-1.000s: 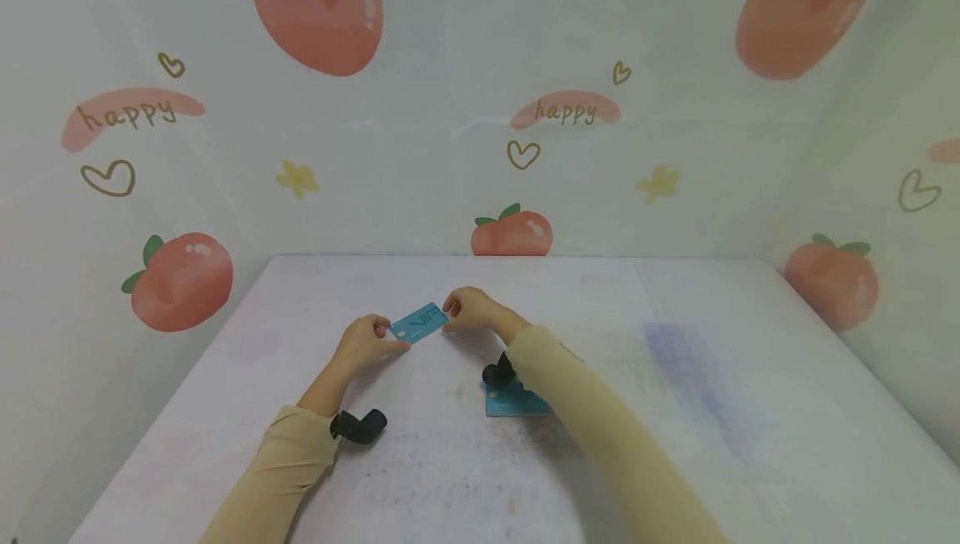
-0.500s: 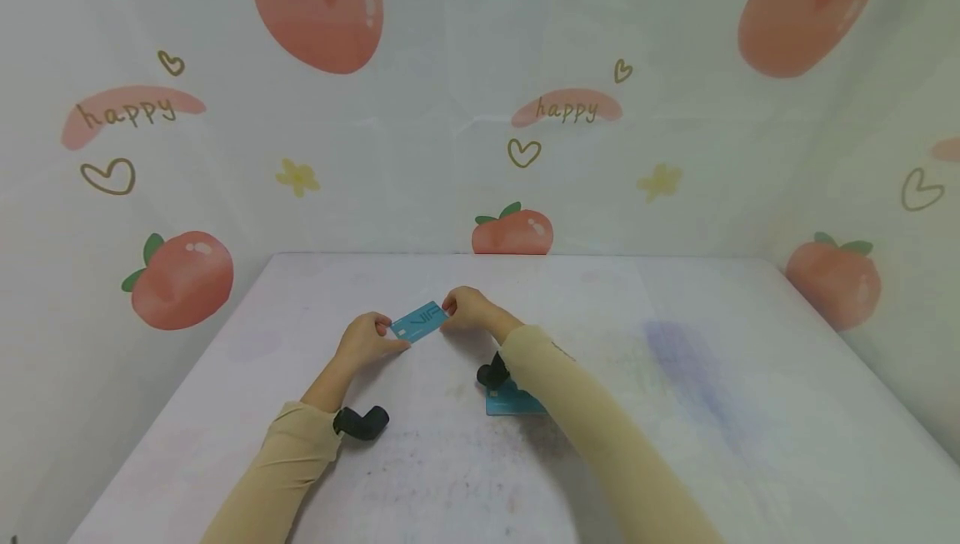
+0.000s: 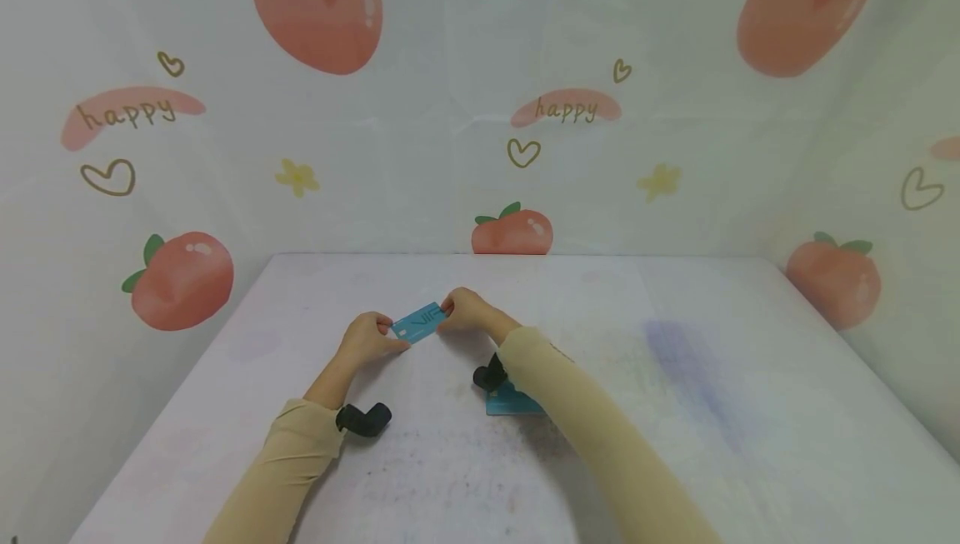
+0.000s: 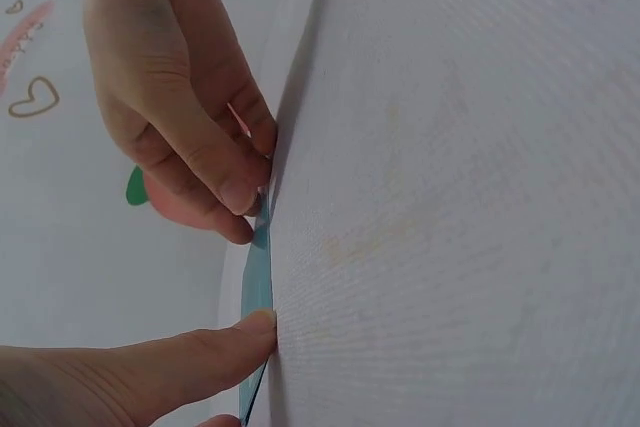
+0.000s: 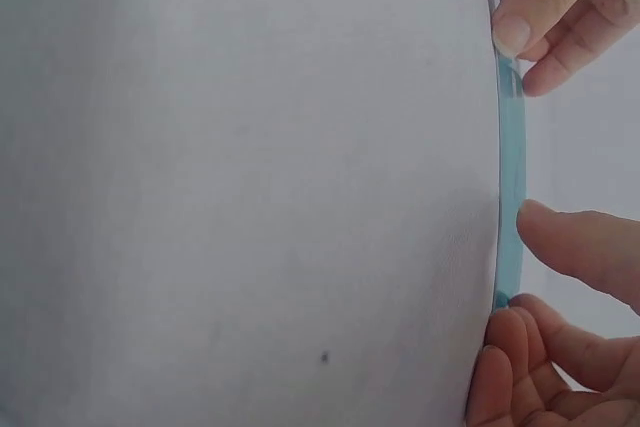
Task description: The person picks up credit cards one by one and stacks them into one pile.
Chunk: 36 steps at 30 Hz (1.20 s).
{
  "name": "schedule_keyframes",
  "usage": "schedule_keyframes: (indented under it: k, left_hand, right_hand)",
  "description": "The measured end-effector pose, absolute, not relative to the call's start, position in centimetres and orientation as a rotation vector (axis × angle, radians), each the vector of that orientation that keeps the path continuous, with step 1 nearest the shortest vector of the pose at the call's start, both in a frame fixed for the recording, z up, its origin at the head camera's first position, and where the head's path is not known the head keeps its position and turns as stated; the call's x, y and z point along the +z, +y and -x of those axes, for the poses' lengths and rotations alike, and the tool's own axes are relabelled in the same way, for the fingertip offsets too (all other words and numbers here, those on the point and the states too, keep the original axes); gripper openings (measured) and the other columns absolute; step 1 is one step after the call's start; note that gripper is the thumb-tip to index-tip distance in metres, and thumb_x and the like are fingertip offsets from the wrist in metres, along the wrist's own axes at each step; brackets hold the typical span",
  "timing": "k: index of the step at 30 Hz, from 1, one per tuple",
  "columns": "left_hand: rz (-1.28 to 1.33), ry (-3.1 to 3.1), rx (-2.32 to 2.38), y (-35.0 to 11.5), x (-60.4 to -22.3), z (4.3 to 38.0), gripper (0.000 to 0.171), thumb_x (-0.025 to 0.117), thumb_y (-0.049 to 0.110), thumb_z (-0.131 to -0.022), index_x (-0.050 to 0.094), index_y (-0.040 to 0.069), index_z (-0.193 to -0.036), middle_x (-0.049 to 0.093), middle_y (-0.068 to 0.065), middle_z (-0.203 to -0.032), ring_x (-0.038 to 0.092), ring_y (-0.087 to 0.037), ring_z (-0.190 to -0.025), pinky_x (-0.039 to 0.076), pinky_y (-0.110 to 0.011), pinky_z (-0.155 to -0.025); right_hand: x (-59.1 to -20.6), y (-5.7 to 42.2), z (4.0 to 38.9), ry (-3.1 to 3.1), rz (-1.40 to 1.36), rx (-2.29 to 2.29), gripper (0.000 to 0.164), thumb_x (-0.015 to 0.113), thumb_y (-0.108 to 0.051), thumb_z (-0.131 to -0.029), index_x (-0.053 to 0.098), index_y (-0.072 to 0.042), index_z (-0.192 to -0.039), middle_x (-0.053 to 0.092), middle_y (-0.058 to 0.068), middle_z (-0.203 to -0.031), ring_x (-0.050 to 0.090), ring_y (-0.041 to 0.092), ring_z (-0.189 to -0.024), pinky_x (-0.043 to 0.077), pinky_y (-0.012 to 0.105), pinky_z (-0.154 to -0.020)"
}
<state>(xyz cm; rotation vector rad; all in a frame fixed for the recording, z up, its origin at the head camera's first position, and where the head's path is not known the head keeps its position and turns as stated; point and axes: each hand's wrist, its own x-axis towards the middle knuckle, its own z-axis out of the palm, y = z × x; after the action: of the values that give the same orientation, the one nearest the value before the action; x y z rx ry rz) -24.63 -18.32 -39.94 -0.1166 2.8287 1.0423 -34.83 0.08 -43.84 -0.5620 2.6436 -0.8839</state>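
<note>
A blue VIP card point(image 3: 418, 325) with a pale chip patch lies at a slant on the white table between both hands. My left hand point(image 3: 364, 337) holds its left end, the thumb along the near edge and the fingers at the far corner. At the right end, my right hand point(image 3: 470, 311) grips the card and covers its corner. Seen nearly edge-on, the blue card point(image 4: 257, 277) is a thin strip in the left wrist view; the right wrist view shows the card point(image 5: 512, 152) with thumbs and fingertips against it.
A second blue card point(image 3: 512, 402) lies flat on the table nearer the body, partly hidden by the right sleeve point(image 3: 592, 411) and its black wrist camera point(image 3: 490, 375). A printed cloth backdrop point(image 3: 420, 169) rises behind the table's far edge.
My right hand has shifted slightly left, covering a little more of the card's right end. My left hand stays at the card's other end, while its wrist camera has risen slightly.
</note>
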Motion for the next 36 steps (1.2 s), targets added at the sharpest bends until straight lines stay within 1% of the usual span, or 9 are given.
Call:
schedule_keyframes:
  k: [2,4,6,9,11,17,23,29,36]
  left_hand:
    - [0.122,2.823,1.045,-18.3,-39.9,24.7,0.053,0.074,0.019,-0.076,0.055,-0.010,-0.115,0.058,-0.024,-0.107,0.054,-0.029,-0.093,0.045,-0.039,-0.081]
    - [0.120,2.824,1.047,-18.3,-39.9,24.7,0.053,0.074,0.018,-0.075,0.054,-0.010,-0.115,0.058,-0.024,-0.107,0.054,-0.030,-0.093,0.045,-0.039,-0.082]
    - [0.121,2.825,1.054,-18.2,-39.9,24.7,0.052,0.074,0.018,-0.075,0.054,-0.010,-0.115,0.058,-0.024,-0.108,0.054,-0.030,-0.094,0.045,-0.039,-0.082]
    - [0.118,2.832,1.058,-18.2,-39.9,24.6,0.053,0.075,0.017,-0.075,0.053,-0.010,-0.115,0.058,-0.024,-0.108,0.055,-0.030,-0.094,0.045,-0.039,-0.082]
    - [0.121,2.835,1.066,-18.2,-39.9,24.5,0.053,0.075,0.017,-0.075,0.053,-0.010,-0.115,0.058,-0.024,-0.108,0.055,-0.030,-0.094,0.045,-0.039,-0.082]
    - [0.120,2.855,1.075,-18.1,-39.9,24.4,0.053,0.076,0.015,-0.074,0.052,-0.010,-0.115,0.060,-0.024,-0.104,0.056,-0.029,-0.092,0.045,-0.039,-0.081]
    - [0.125,2.871,1.069,-18.0,-40.0,24.4,0.054,0.076,0.015,-0.074,0.053,-0.010,-0.115,0.061,-0.022,-0.102,0.056,-0.028,-0.090,0.046,-0.038,-0.079]
    - [0.140,2.875,1.078,-17.9,-40.1,24.4,0.054,0.076,0.014,-0.074,0.052,-0.010,-0.115,0.060,-0.022,-0.101,0.055,-0.028,-0.089,0.045,-0.037,-0.078]
    - [0.138,2.872,1.137,-17.8,-40.3,24.5,0.055,0.074,0.013,-0.076,0.049,-0.009,-0.120,0.060,-0.024,-0.108,0.056,-0.032,-0.097,0.045,-0.042,-0.085]
  right_hand:
    - [-44.7,0.0,35.5,2.642,0.557,-0.877,0.046,0.079,-0.031,-0.072,0.063,-0.006,-0.108,0.063,0.001,-0.099,0.057,0.011,-0.090,0.046,0.023,-0.082]
    - [-44.8,-0.3,35.7,2.611,0.521,-0.888,0.043,0.078,-0.027,-0.073,0.063,-0.006,-0.107,0.062,0.002,-0.099,0.056,0.012,-0.088,0.047,0.024,-0.080]
    - [-41.9,-0.5,33.2,2.603,0.426,-0.853,0.042,0.074,-0.019,-0.078,0.060,-0.003,-0.113,0.061,0.007,-0.107,0.055,0.016,-0.096,0.046,0.027,-0.088]
    - [-39.5,-0.5,30.6,2.624,0.390,-0.862,0.040,0.068,-0.012,-0.082,0.056,0.003,-0.117,0.059,0.013,-0.112,0.052,0.018,-0.095,0.044,0.025,-0.088]
    - [-39.0,-0.3,30.2,2.611,0.387,-0.893,0.040,0.068,-0.012,-0.082,0.056,0.003,-0.117,0.059,0.013,-0.112,0.051,0.017,-0.094,0.043,0.025,-0.089]
    - [-39.4,-0.1,30.7,2.583,0.398,-0.950,0.041,0.073,-0.014,-0.079,0.058,0.002,-0.114,0.060,0.012,-0.110,0.052,0.016,-0.092,0.045,0.028,-0.091]
    - [-39.0,-0.1,30.4,2.569,0.386,-0.987,0.041,0.072,-0.013,-0.079,0.058,0.003,-0.113,0.060,0.012,-0.109,0.051,0.016,-0.091,0.045,0.028,-0.089]
    - [-38.8,0.0,30.3,2.572,0.391,-1.001,0.041,0.072,-0.013,-0.079,0.058,0.004,-0.114,0.060,0.012,-0.106,0.049,0.014,-0.088,0.045,0.026,-0.084]
    - [-38.4,0.4,30.3,2.571,0.373,-1.055,0.038,0.072,-0.013,-0.080,0.059,0.000,-0.114,0.060,0.011,-0.107,0.053,0.018,-0.094,0.046,0.029,-0.086]
